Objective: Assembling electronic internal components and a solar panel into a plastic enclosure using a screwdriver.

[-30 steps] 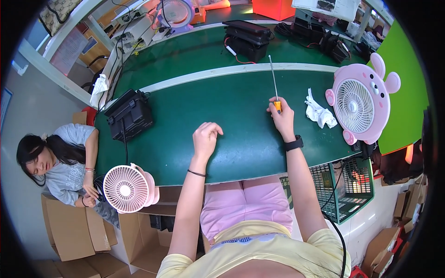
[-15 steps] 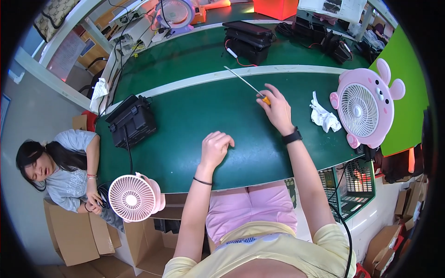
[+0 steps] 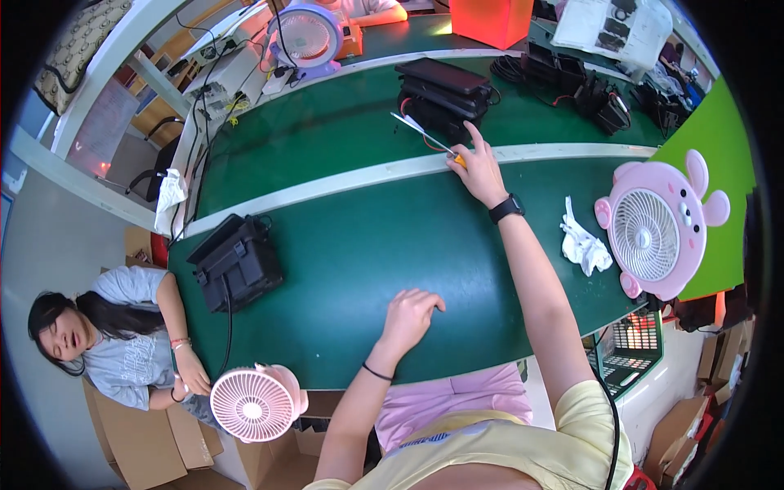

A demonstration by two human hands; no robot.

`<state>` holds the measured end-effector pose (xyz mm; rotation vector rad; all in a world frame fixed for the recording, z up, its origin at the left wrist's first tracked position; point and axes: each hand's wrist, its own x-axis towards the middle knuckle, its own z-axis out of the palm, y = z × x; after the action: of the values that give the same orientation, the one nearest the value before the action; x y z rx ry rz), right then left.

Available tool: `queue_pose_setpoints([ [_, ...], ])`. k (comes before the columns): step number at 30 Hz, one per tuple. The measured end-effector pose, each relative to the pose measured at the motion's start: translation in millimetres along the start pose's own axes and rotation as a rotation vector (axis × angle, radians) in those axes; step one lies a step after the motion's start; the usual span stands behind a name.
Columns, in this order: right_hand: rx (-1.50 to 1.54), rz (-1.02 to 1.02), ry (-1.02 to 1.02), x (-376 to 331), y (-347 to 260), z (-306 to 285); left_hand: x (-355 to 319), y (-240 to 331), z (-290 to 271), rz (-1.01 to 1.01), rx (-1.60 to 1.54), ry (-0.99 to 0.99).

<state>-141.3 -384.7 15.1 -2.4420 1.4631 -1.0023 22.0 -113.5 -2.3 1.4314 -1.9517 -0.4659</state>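
My right hand (image 3: pixel 478 170) reaches forward over the white strip that divides the green table (image 3: pixel 343 245). It is closed on a screwdriver (image 3: pixel 461 161) with a yellow-orange handle, one finger stretched out ahead. The long thin shaft points away and to the left, its tip in front of a stack of black boxy devices (image 3: pixel 445 86) with a red-and-white wire. My left hand (image 3: pixel 411 318) rests on the near part of the table, its fingers loosely curled with nothing visible in them.
A pink animal-shaped fan (image 3: pixel 649 229) and crumpled white tissue (image 3: pixel 584 249) lie at right. At left are a black case (image 3: pixel 237 261) with a cable and a small pink fan (image 3: pixel 255 404), beside a seated person (image 3: pixel 122 335). Black parts (image 3: pixel 572 86) lie far right; a purple fan (image 3: pixel 306 41) stands far left.
My right hand has carried the screwdriver forward, toward the black devices. My left hand stays loosely curled on the near part of the table. The view has shifted.
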Motion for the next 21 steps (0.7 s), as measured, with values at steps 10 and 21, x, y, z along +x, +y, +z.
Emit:
queue_pose_setpoints([
  [10,-0.035,-0.038,0.224,40.7,1.8,26.2,3.6,2.0,-3.5,0.001,-0.041,-0.023],
  [21,-0.012,0.028,0.301,-2.8,-45.4,-8.5,-6.2,6.4,-2.2,-0.112,-0.381,0.04],
])
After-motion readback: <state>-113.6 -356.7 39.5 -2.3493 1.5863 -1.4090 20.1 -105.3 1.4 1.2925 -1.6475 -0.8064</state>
